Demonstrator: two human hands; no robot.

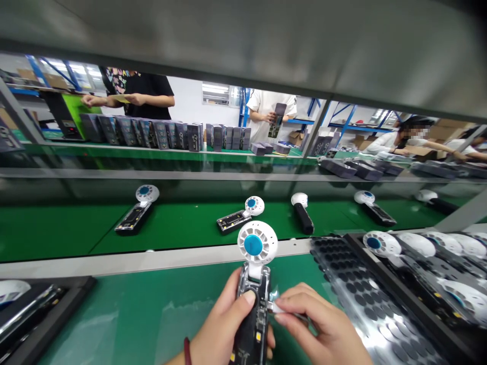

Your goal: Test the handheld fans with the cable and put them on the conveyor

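Observation:
My left hand is wrapped around the black, clear-cased body of a small handheld fan. The thumb presses on the front of the body. The fan's white round head, with a blue centre, points up and away from me. My right hand pinches a white cable plug between thumb and fingertips, its metal end at the right side of the fan body. Whether the plug is fully inside the body I cannot tell. Its cable is mostly hidden by the fingers.
Sheets of round black stickers lie right of my hands. Trays of fans stand at the right and left. Several fans lie on the green belt beyond. Boxes and co-workers are across it; a shelf hangs overhead.

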